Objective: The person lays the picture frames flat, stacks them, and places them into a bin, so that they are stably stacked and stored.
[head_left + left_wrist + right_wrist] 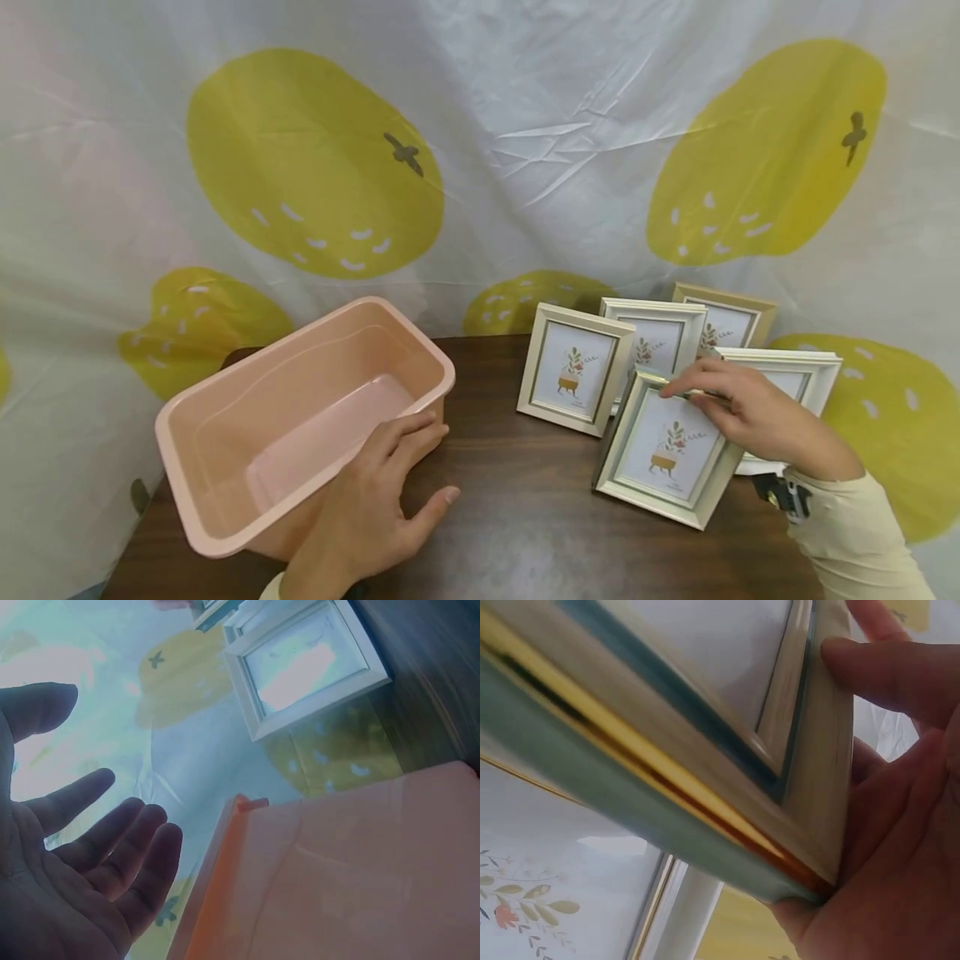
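My right hand grips a cream picture frame at its top right edge. The frame leans back slightly at the front of the group, showing a plant-pot print. In the right wrist view, the thumb lies on the wooden border of this frame, whose side shows gold and green bands; other fingers are partly hidden behind it. My left hand is at the near long side of a pink plastic tub, fingers relaxed and thumb spread. Its fingers overlap the rim in the head view and hold nothing.
Behind the held frame stand a beige frame, a white frame, a tan frame and another white frame. The dark wooden table ends at a curtain with yellow fruit prints.
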The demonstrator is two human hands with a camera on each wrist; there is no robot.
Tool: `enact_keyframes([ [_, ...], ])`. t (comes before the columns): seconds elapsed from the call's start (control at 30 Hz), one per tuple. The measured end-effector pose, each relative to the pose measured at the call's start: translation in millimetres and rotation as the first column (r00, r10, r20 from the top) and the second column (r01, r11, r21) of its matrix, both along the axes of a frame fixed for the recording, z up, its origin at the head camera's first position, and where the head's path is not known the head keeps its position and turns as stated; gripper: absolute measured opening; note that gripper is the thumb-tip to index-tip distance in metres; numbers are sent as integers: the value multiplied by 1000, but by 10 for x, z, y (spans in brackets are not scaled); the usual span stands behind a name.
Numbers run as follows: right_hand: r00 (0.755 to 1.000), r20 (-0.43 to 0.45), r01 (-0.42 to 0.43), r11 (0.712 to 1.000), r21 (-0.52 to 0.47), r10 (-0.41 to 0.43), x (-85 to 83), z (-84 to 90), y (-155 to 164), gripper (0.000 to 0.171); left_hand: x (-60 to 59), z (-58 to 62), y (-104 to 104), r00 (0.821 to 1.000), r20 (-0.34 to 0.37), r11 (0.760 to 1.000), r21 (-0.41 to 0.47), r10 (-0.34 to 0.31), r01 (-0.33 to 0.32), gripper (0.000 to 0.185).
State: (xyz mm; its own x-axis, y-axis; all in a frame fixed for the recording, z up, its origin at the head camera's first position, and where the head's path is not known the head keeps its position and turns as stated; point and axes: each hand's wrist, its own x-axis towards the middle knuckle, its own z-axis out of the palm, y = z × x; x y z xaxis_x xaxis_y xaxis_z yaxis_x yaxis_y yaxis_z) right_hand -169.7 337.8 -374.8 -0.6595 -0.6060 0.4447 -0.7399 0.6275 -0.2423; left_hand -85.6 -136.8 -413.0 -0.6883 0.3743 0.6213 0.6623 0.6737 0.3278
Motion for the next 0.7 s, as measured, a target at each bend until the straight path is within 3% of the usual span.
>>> enact_keyframes([
  [0.4, 998, 50, -27, 999, 33, 25, 40, 81, -68, 58, 9, -57, 71, 998, -27, 998, -18, -55, 54, 51],
  [0.7, 993, 61, -92, 994, -67, 96, 128, 125, -116, 63, -43, -160, 151, 996, -5, 995, 25, -93, 94, 49],
])
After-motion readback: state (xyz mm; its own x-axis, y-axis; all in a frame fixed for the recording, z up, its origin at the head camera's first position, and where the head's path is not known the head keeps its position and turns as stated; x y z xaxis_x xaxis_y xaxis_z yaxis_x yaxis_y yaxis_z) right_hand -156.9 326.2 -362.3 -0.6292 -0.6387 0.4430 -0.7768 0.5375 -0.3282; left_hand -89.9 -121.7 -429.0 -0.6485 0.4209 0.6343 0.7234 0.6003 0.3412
